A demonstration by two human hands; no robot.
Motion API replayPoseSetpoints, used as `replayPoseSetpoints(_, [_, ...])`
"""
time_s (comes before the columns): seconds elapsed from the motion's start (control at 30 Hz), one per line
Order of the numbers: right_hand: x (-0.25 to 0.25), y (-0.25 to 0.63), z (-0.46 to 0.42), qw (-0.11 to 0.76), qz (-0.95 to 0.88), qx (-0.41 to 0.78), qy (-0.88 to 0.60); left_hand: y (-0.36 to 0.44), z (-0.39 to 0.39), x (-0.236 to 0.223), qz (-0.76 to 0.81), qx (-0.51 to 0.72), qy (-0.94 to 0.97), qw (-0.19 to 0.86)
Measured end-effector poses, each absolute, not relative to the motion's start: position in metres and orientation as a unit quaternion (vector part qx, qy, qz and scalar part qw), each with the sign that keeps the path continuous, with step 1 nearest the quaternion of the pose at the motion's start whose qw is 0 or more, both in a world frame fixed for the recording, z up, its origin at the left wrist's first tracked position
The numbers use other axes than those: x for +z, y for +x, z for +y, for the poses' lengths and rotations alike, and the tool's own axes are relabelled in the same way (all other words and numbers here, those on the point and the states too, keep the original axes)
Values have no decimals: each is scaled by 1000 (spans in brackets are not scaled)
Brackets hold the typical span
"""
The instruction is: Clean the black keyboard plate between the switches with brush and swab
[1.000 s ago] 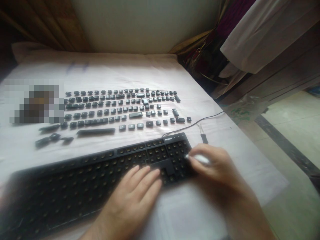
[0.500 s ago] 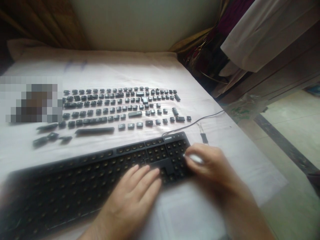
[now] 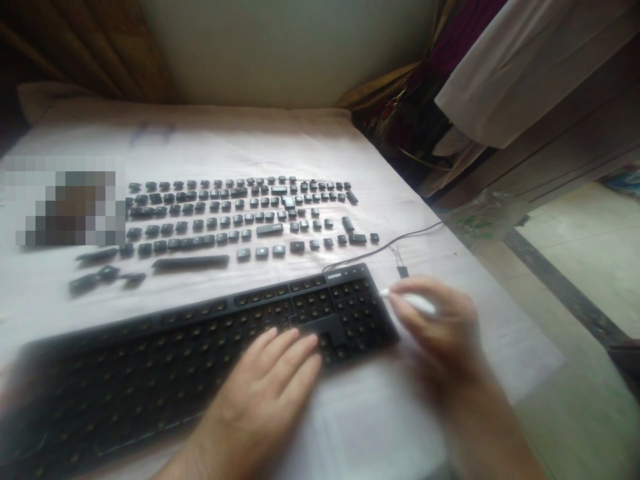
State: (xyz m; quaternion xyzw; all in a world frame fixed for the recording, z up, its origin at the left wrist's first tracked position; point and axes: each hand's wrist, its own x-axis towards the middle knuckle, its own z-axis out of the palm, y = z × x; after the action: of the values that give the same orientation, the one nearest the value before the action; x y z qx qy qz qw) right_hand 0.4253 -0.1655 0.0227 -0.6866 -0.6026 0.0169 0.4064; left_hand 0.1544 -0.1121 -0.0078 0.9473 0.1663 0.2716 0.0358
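A black keyboard (image 3: 150, 360) with all its keycaps taken off lies across the near part of a white cloth (image 3: 240, 143). My left hand (image 3: 265, 393) rests flat on the keyboard's lower right part, fingers stretched out together. My right hand (image 3: 440, 327) is blurred by motion just off the keyboard's right end. Its fingers are closed round a thin white stick-like tool (image 3: 407, 300) whose tip points left at the keyboard's edge. The removed black keycaps (image 3: 235, 217) lie in several neat rows behind the keyboard.
The keyboard's black cable (image 3: 400, 241) runs off to the right, past a small dark clip-like piece (image 3: 400, 263). A pixelated patch (image 3: 65, 200) sits at the left. The cloth's right edge drops to a tiled floor (image 3: 590, 267). Draped fabric (image 3: 510, 80) hangs at the upper right.
My right hand has drawn the white tool off the keyboard's right-hand socket block, to the right and a little up, past its edge. My left hand has stayed put.
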Motion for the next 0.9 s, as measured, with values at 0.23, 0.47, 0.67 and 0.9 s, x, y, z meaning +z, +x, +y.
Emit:
replayPoseSetpoints(0.23, [19, 426, -185, 404, -552, -22, -729, 153, -113, -14, 165, 270, 948, 26])
replayPoseSetpoints(0.47, [6, 410, -201, 390, -612, -54, -686, 154, -112, -13, 156, 283, 946, 7])
replayPoseSetpoints(0.67, [2, 407, -198, 382, -632, -66, -671, 154, -111, -12, 158, 287, 945, 8])
replayPoseSetpoints(0.9, [3, 405, -198, 376, -639, -60, -668, 154, -113, -12, 160, 286, 945, 9])
